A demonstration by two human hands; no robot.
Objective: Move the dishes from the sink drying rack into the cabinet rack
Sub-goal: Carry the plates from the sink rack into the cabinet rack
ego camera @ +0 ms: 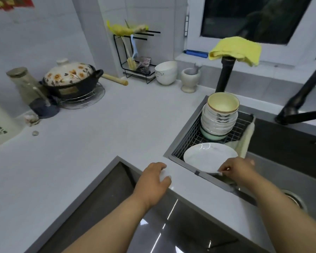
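Plate [209, 157] (racked) beside grey countertop [98, 136].

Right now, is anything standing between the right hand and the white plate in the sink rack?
Nothing visible. The right hand is already at the near rim of the white plate, fingers pinching its edge. The stack of bowls sits behind the plate in the sink rack, away from the hand.

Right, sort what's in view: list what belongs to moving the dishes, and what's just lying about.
Part of the job:
white plate, pinched at its near rim by the right hand
stack of bowls
sink drying rack
left hand, empty, resting on the counter edge

Lying about:
flowered clay pot
mortar and pestle
yellow cloth on the faucet
rolling pin
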